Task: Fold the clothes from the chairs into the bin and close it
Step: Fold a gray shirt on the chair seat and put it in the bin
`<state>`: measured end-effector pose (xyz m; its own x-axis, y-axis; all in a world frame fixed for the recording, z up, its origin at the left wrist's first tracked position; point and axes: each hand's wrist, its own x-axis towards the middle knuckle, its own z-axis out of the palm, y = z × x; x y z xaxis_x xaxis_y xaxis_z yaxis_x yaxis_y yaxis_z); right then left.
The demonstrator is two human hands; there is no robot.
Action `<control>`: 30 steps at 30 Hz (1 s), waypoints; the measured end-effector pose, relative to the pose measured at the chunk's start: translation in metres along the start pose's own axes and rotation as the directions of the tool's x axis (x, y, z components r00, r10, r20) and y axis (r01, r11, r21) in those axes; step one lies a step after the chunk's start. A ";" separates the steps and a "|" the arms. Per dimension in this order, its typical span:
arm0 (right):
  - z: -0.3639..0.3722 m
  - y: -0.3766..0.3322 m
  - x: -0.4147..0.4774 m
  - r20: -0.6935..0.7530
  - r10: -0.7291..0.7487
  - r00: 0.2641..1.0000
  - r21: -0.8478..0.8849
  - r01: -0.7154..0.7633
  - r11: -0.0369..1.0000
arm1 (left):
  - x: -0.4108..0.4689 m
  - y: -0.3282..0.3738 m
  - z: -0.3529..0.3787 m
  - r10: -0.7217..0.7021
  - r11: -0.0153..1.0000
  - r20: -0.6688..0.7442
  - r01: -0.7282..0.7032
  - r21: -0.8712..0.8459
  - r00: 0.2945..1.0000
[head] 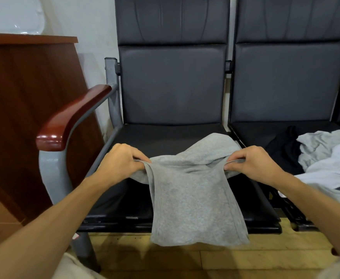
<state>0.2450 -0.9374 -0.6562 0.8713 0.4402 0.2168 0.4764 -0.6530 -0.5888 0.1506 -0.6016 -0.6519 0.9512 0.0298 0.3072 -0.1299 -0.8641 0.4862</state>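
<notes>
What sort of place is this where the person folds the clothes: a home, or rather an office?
Probably an office or waiting room, not a home: joined black padded chairs on a metal frame, a wooden armrest, and a reddish wooden desk beside them.

Waiting room: linked black chairs [171, 93]

Clothes pile [330, 164] on the right chair [286, 83], partly beyond the picture's right edge.

Matt grey knit garment [193, 190]; glossy wooden armrest [72, 117]; smooth leatherette chair [173, 85]
</notes>
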 end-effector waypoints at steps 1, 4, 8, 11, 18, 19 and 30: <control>0.001 -0.005 -0.002 -0.034 0.005 0.999 0.016 -0.005 1.000 | -0.002 0.003 -0.002 -0.008 1.000 -0.035 0.007 -0.026 0.999; 0.001 -0.024 -0.010 -0.126 -0.007 0.992 0.048 0.013 0.999 | -0.008 0.015 -0.002 -0.047 0.995 -0.123 0.036 -0.093 0.991; -0.012 -0.056 -0.013 -0.281 -0.019 0.960 0.109 0.052 0.993 | -0.010 0.027 -0.013 -0.041 0.998 0.103 0.045 -0.041 0.994; -0.037 -0.082 -0.007 -0.440 -0.026 0.898 0.104 0.080 0.991 | -0.007 0.042 -0.044 0.039 0.978 0.383 -0.113 0.173 0.923; -0.112 -0.141 0.002 -0.640 0.070 0.765 0.220 0.095 0.971 | 0.001 0.129 -0.145 0.146 0.964 0.539 -0.242 0.111 0.830; -0.122 -0.150 0.002 -0.661 0.081 0.746 0.237 0.106 0.966 | 0.002 0.141 -0.157 0.182 0.964 0.494 -0.253 0.080 0.850; -0.200 -0.220 -0.025 -0.838 0.174 0.517 0.334 0.235 0.913 | 0.004 0.212 -0.236 0.072 0.962 -0.318 -0.151 -0.229 0.945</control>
<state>0.1415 -0.9281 -0.3765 0.6318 -0.4026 0.6624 0.6003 -0.2864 -0.7467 0.0607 -0.6660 -0.3543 0.8006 0.1256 0.5859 -0.3323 -0.7206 0.6086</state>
